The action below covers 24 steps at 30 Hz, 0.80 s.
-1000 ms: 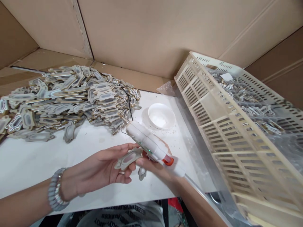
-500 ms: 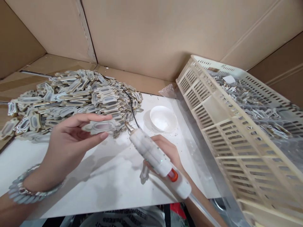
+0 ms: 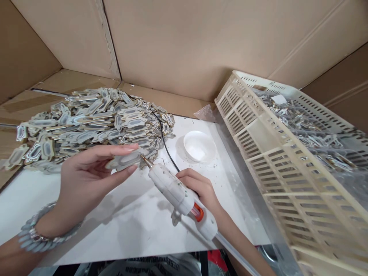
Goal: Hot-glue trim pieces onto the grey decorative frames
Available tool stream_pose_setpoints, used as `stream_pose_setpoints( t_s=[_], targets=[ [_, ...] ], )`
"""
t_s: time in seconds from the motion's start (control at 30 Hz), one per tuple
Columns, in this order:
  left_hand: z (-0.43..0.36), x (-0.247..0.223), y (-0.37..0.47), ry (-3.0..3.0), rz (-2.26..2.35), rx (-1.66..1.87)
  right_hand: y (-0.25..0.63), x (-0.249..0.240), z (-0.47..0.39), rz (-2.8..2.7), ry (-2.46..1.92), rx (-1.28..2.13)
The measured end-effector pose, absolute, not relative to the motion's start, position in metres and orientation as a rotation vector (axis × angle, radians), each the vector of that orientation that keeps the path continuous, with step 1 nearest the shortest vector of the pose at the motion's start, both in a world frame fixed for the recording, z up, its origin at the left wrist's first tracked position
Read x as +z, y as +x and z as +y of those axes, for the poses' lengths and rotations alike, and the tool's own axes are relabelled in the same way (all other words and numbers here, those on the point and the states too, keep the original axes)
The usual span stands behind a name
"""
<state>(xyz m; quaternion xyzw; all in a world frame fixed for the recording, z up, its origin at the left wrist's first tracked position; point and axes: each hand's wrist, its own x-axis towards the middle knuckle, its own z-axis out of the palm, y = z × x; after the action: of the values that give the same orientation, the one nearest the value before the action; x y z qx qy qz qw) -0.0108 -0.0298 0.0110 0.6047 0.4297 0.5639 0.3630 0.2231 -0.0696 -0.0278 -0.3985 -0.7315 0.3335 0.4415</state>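
My left hand point(image 3: 89, 172) pinches a small ornate frame-shaped piece point(image 3: 125, 160) by its long edges, between thumb and fingers. A white hot glue gun point(image 3: 172, 188) with a clear glue stick at its back end is in my right hand point(image 3: 198, 184); the gun hides most of that hand's grip. The metal nozzle point(image 3: 147, 161) meets the right end of the held piece, touching it or very close. Another grey piece point(image 3: 176, 217) shows below the gun; whether the right hand holds it cannot be seen.
A big heap of similar pieces point(image 3: 94, 119) covers the back left. A white bowl point(image 3: 199, 146) stands behind the glue gun, near its black cord point(image 3: 164, 140). On the right is a cream plastic crate point(image 3: 267, 153) with bagged pieces. Cardboard walls point(image 3: 178, 46) enclose the back.
The glue gun has moved left, bringing its nozzle from just beside the held piece onto or right against its right end. My left hand keeps its pinch; the view has shifted slightly.
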Motion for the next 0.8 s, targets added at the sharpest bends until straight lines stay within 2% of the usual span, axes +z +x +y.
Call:
stream_pose_setpoints(
  t_s=[0.8],
  targets=[
    [-0.0305, 0.0084, -0.0099, 1.619, 1.107, 1.509, 0.2227, -0.0284, -0.0698, -1.834, -1.027, 0.816]
  ],
)
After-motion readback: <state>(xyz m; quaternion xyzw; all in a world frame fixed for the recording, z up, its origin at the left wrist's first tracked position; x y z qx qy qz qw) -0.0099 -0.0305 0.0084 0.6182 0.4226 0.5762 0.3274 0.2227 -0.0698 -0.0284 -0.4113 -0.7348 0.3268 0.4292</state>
